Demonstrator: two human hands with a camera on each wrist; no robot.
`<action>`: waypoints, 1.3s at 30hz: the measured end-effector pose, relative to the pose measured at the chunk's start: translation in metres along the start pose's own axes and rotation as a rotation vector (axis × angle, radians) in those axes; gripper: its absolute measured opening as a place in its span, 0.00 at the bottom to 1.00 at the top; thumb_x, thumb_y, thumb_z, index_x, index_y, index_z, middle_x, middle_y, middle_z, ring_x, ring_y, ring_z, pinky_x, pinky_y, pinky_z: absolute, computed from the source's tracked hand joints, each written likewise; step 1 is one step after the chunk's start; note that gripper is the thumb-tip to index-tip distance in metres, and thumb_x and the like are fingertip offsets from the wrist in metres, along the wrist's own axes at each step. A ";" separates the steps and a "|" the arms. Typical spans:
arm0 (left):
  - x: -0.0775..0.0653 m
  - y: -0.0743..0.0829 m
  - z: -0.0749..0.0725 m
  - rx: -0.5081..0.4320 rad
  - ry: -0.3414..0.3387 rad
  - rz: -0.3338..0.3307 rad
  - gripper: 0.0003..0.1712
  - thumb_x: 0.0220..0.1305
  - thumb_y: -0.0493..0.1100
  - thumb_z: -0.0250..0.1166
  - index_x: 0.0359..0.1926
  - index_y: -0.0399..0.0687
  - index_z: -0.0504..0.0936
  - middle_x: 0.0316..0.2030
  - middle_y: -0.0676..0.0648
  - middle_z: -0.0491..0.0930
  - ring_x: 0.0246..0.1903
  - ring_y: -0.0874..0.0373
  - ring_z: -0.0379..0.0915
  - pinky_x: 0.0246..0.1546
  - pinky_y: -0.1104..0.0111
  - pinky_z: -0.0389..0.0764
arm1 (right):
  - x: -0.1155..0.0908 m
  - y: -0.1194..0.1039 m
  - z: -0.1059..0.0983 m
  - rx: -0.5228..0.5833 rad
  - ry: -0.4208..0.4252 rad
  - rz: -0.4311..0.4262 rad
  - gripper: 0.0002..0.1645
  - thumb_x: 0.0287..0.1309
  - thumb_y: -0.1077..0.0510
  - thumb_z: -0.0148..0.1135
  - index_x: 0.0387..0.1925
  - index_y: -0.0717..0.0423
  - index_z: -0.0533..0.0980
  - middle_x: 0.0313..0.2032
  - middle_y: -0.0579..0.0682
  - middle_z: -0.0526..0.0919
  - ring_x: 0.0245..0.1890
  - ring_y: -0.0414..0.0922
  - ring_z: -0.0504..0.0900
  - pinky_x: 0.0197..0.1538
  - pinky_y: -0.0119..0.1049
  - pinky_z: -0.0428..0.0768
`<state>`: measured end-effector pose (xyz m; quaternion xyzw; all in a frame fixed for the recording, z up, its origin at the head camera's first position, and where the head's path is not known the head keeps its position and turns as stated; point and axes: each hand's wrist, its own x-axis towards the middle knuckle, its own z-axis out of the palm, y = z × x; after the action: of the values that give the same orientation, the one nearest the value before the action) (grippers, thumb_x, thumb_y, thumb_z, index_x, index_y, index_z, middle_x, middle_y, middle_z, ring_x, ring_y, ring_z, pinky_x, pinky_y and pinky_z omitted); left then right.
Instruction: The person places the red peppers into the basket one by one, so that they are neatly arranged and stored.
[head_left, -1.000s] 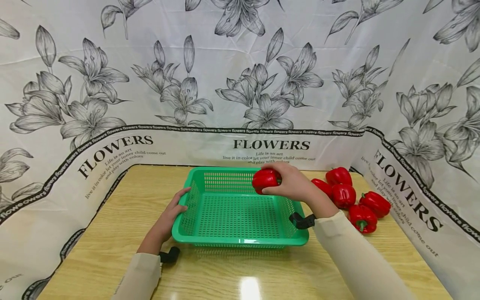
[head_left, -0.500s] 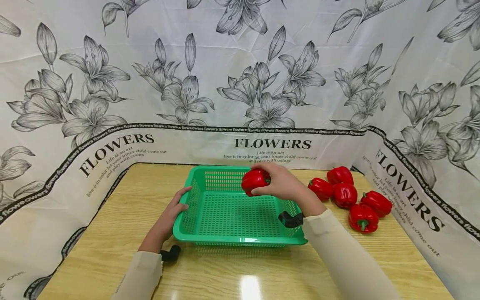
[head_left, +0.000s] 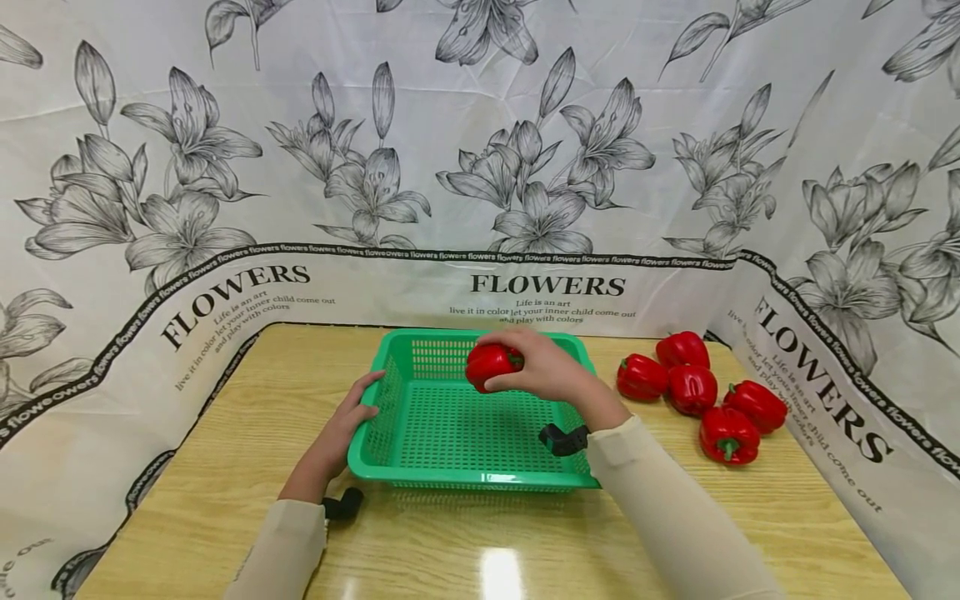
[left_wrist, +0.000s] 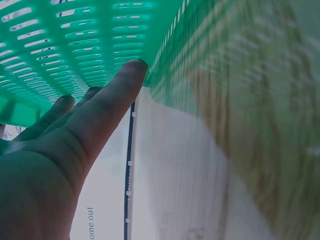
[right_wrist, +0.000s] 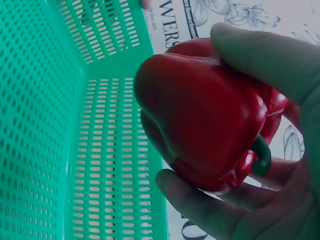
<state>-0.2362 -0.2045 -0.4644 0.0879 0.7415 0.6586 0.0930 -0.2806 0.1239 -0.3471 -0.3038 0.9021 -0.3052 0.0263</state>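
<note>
A green plastic basket with slotted walls stands on the table, its slotted floor bare in the head view. My right hand holds a red bell pepper above the basket's back part, thumb on one side and fingers on the other. In the right wrist view the pepper's green stem points toward the palm. My left hand grips the basket's left rim, thumb over the edge. Seen from the left wrist, its fingers lie along the outside of the slotted wall.
Several red bell peppers sit in a cluster on the wooden table, right of the basket. A white flower-printed cloth hangs behind and along both sides of the table. Black wrist cameras are strapped to both wrists.
My right hand has carried the pepper leftward over the basket, from near its back right corner toward the middle. The left hand stays on the rim.
</note>
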 end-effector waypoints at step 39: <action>0.003 -0.003 -0.002 0.007 -0.009 0.007 0.34 0.69 0.42 0.43 0.74 0.66 0.49 0.76 0.42 0.39 0.65 0.36 0.56 0.52 0.56 0.71 | 0.034 -0.033 0.044 -0.078 -0.312 -0.074 0.41 0.49 0.54 0.67 0.68 0.45 0.66 0.61 0.47 0.74 0.56 0.45 0.74 0.53 0.40 0.77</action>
<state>-0.2396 -0.2065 -0.4677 0.0936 0.7430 0.6560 0.0937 -0.2802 0.0604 -0.3593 -0.3815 0.8864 -0.2199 0.1432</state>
